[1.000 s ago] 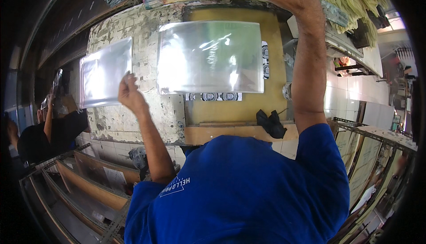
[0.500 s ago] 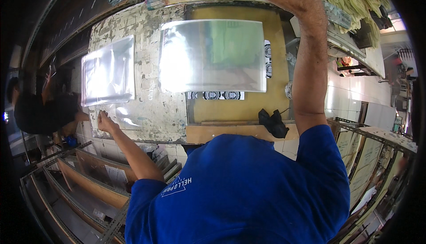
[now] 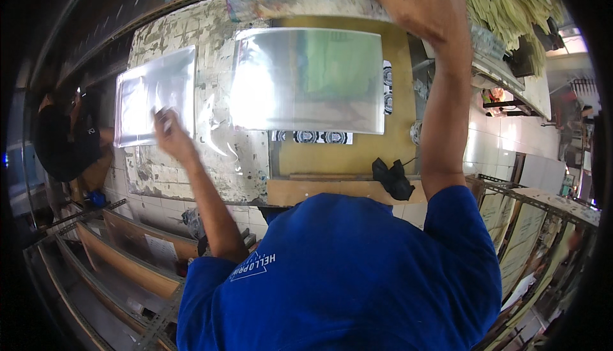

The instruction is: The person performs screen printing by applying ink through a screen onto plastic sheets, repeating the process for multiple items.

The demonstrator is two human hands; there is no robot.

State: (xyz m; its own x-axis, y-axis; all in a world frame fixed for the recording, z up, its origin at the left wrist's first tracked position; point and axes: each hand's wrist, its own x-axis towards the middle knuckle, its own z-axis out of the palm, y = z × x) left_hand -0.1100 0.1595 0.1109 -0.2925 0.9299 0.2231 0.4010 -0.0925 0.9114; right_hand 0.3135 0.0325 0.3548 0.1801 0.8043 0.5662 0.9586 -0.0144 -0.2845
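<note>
My left hand [image 3: 169, 133] is over the near right part of a stack of clear plastic sheets [image 3: 137, 99] on the left of the table. Motion blurs its fingers, so what they hold, if anything, is unclear. A loose clear film [image 3: 216, 135] lies just right of that hand. In the middle, a larger clear plastic sheet [image 3: 313, 83] covers part of a yellowish panel [image 3: 325, 159] and a printed black-and-white strip [image 3: 336, 138]. At the far edge, my right hand [image 3: 424, 6] grips a paint-stained frame bar [image 3: 300, 1]; some of its fingers are out of view.
A crumpled black cloth [image 3: 394, 180] sits by the wooden strip [image 3: 345, 193] at the near edge. Pale green strips [image 3: 507, 3] hang at the far right. Racks of panels [image 3: 137, 258] stand at lower left and right. Another person [image 3: 67, 137] is at far left.
My left hand has moved right and away from me, over the stack. The loose film has shifted right. My right hand and the frame bar have moved slightly, and the bar's left end now sits further right.
</note>
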